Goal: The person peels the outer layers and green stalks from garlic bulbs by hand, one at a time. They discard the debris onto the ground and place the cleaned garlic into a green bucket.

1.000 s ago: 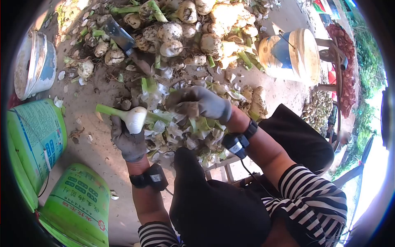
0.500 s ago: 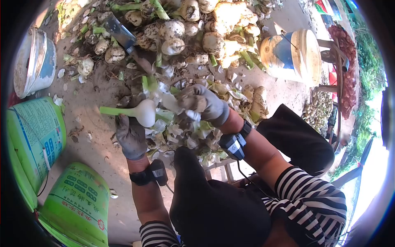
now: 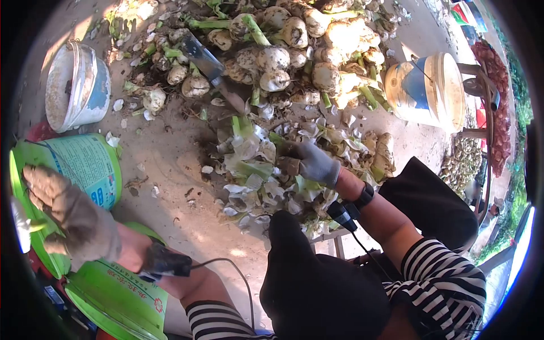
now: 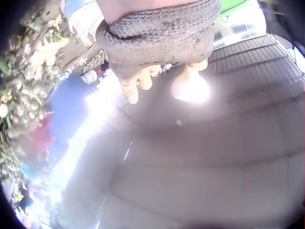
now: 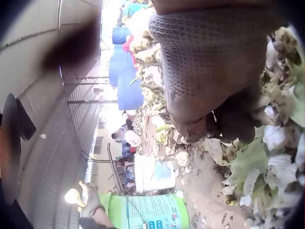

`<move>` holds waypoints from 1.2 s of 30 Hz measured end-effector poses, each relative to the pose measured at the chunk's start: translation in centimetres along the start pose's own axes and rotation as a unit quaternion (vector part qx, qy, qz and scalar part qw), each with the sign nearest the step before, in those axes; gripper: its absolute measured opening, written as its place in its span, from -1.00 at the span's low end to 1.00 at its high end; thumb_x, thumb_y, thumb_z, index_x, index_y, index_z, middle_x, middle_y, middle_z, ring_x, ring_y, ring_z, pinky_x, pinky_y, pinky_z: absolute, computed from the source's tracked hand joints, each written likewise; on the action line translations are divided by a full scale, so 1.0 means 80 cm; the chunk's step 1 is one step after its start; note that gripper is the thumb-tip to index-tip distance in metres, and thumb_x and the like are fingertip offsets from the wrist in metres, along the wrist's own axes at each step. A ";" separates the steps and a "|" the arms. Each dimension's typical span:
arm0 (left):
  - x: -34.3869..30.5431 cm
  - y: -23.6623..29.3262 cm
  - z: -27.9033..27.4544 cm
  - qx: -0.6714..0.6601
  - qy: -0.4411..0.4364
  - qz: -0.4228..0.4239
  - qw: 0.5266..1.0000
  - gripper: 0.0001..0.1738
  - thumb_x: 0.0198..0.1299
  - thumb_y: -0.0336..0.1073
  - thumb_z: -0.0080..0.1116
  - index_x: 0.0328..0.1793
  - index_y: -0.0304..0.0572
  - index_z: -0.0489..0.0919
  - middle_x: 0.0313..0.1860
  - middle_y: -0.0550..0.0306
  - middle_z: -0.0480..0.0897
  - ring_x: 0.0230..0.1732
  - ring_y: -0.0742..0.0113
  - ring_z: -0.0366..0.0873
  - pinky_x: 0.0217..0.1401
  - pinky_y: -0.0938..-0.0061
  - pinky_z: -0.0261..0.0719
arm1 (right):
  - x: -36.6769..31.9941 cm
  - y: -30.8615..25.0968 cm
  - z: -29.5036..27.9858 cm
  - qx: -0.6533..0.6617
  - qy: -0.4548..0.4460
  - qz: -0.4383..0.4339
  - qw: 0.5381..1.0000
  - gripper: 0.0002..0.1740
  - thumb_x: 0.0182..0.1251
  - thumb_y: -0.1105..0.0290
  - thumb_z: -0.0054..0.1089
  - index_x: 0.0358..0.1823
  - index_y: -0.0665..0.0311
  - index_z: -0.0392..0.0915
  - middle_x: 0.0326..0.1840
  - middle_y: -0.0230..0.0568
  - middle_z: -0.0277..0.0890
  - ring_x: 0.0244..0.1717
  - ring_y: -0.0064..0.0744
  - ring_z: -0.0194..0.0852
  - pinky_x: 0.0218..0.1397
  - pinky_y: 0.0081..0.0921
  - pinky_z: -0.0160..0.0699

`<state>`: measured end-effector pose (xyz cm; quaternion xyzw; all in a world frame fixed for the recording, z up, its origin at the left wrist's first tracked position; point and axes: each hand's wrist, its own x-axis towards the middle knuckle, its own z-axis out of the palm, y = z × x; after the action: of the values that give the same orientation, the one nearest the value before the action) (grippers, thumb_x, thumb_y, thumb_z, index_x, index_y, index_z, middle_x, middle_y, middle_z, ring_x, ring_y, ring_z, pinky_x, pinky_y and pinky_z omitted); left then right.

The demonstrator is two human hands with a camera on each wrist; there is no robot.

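Note:
A clean white garlic bulb point(image 3: 21, 224) with a short green stem is at the far left of the head view, beside my left hand point(image 3: 79, 215). The gloved fingers there are stretched out and spread from the thumb, with the stem pointing into the gap. In the left wrist view the bulb point(image 4: 190, 90) looks bright and overexposed below the glove. My gloved right hand point(image 3: 309, 161) lies low over a heap of loose garlic skins point(image 3: 249, 170), fingers loosely bent and partly shadowed. Nothing shows between them.
Unpeeled garlic bulbs point(image 3: 273, 58) are heaped at the far side, with a broad knife point(image 3: 203, 59) lying among them. White buckets stand left point(image 3: 93, 93) and right point(image 3: 419, 85). Green buckets point(image 3: 88, 164) stand near my left arm. Red net sacks point(image 3: 498, 107) lie at far right.
My left hand has swung from the skins out to the left with the garlic bulb, and its fingers have straightened. The right hand has let go of a white skin. The head view has turned left.

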<state>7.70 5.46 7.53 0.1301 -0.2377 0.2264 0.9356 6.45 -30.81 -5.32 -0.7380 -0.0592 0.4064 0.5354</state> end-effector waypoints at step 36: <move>-0.217 -0.152 -0.045 0.089 0.311 -0.518 0.792 -0.13 -0.09 0.14 0.26 0.26 -0.22 0.23 0.05 0.02 0.45 -0.02 0.12 0.51 -0.04 0.26 0.58 | 0.023 -0.008 -0.008 0.158 -0.006 -0.139 0.978 -0.77 0.12 0.45 0.12 -0.20 0.40 0.54 -0.35 -0.35 0.56 -0.35 -0.65 0.41 -0.25 -0.62 0.42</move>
<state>1.34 -10.05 -5.94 0.2392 0.1908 -0.2438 0.9203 8.31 -30.03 -5.72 -0.6261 -0.0992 0.3371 0.6960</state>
